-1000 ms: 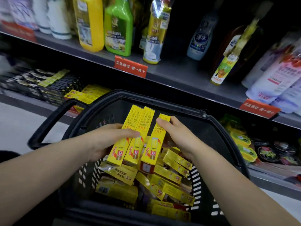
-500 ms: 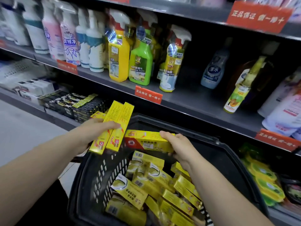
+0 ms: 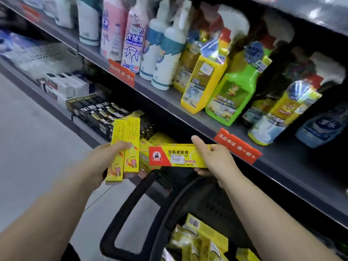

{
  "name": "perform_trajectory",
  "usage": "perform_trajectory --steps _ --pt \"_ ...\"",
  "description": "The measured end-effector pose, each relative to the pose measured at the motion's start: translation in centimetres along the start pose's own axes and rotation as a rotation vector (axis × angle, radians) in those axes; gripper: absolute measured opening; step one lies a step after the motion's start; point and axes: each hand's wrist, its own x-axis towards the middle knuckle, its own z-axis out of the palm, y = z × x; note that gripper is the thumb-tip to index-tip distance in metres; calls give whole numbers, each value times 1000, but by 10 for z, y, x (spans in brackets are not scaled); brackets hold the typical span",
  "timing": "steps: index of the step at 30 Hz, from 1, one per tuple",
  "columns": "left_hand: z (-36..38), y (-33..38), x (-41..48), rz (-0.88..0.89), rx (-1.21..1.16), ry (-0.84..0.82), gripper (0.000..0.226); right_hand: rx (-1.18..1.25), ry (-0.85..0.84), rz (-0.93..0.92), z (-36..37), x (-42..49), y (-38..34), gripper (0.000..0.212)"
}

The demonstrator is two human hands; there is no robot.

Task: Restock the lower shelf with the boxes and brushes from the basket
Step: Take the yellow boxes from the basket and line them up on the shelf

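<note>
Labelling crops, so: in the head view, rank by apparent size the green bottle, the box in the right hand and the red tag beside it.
1. green bottle
2. box in the right hand, partly covered by it
3. red tag, only slightly smaller; the box is nearer the camera, so real sizes are unsure

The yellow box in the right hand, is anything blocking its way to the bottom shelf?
Nothing visible blocks it. The right hand holds the yellow-and-red box just in front of the lower shelf, where yellow boxes already lie. The two boxes in the left hand are off to its side, not in between.
</note>
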Motion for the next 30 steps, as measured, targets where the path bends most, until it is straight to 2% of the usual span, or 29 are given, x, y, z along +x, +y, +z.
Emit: perform_trajectory --steps 2,5,10,14,18,23,26,30 --pt "0 -4 23 -24 -69 33 30 -185 42 -99 22 28 -9 71" --pt "10 -10 51 -49 -166 93 26 -400 106 -78 49 70 -7 65" --pt "14 -30 81 -147 -201 82 21 -410 169 96 76 137 21 73" --pt "4 -30 98 -144 -128 110 18 -396 -1 152 94 170 37 66" --pt "0 -30 106 -126 -81 114 16 -575 -130 153 110 189 35 68" --pt "-1 -34 111 -110 -31 104 18 -915 -328 125 130 192 40 48" --pt "0 -35 113 -113 -11 110 24 -1008 -419 74 139 187 45 42" --pt "4 -37 113 -129 -26 83 21 -1070 -471 34 143 182 41 43"
